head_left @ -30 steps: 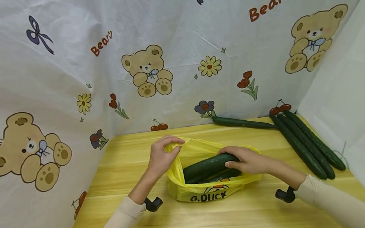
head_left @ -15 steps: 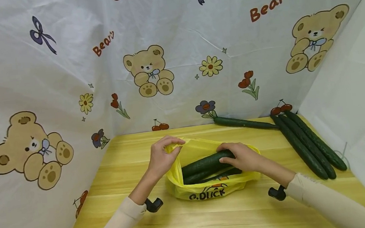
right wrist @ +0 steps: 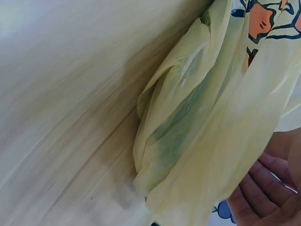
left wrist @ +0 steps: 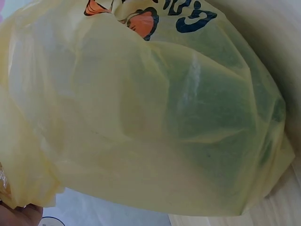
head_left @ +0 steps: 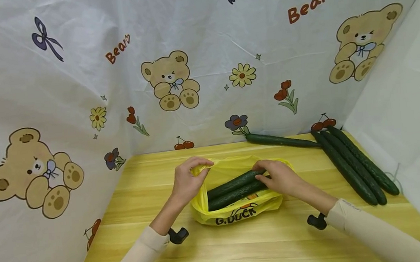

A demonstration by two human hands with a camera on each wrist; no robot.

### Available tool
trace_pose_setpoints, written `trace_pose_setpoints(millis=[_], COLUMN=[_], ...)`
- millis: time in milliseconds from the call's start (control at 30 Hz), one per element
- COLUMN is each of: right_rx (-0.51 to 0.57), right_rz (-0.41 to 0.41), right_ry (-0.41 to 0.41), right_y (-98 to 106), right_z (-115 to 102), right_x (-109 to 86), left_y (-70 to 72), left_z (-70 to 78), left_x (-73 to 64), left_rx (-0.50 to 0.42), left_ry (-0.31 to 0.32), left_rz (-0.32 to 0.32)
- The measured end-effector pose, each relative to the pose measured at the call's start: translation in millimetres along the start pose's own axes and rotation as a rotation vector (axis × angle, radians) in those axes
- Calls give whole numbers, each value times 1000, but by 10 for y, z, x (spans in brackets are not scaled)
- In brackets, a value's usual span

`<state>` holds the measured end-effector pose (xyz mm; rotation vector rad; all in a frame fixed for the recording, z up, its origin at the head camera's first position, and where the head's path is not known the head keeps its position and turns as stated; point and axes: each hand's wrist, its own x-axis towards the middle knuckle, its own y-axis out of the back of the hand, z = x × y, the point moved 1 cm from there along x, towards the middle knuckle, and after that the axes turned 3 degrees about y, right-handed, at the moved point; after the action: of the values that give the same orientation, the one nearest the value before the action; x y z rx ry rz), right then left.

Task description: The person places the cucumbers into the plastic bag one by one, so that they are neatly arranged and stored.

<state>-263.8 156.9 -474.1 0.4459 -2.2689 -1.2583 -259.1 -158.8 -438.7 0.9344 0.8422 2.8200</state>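
In the head view my left hand (head_left: 189, 179) pinches the upper left rim of a yellow plastic bag (head_left: 201, 211) and holds its mouth raised. Lettering reading "G.DUCK" is printed on the front. Two dark green cucumbers lie inside, an upper cucumber (head_left: 231, 185) behind a lower cucumber (head_left: 236, 195). My right hand (head_left: 279, 176) is over the bag's right side, its fingers and thumb around the upper cucumber's right end, which they partly hide. Green shapes show through the plastic in the left wrist view. In the right wrist view the fingers (right wrist: 263, 190) are bent beside the bag.
Several more cucumbers lie on the wooden table (head_left: 246, 253): one (head_left: 280, 140) along the back wall, and three side by side at the right, including the front one (head_left: 346, 172). A white sheet printed with bears (head_left: 170, 81) covers the back and left walls.
The right hand's thumb has shifted slightly right along the cucumber. The bag's right side has drawn in leftward, and the two cucumbers now lie more side by side. The left hand stays on the rim.
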Motion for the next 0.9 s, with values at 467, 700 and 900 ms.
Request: trace_pose_setpoints(millis=[467,700,900], right_rx=[-9,-31,-48], right_rz=[63,87,127], right_ry=[-55,-130,-226], right_y=[283,504,681], right_z=[307,659,1014], right_x=[-239,-467,-734], left_y=[3,4,-14], left_z=[-60,-72,-72], left_x=[-6,-11,-7], left_rx=[-46,-51,-53], left_ry=[21,57,50], left_rz=[-28,-43,-38])
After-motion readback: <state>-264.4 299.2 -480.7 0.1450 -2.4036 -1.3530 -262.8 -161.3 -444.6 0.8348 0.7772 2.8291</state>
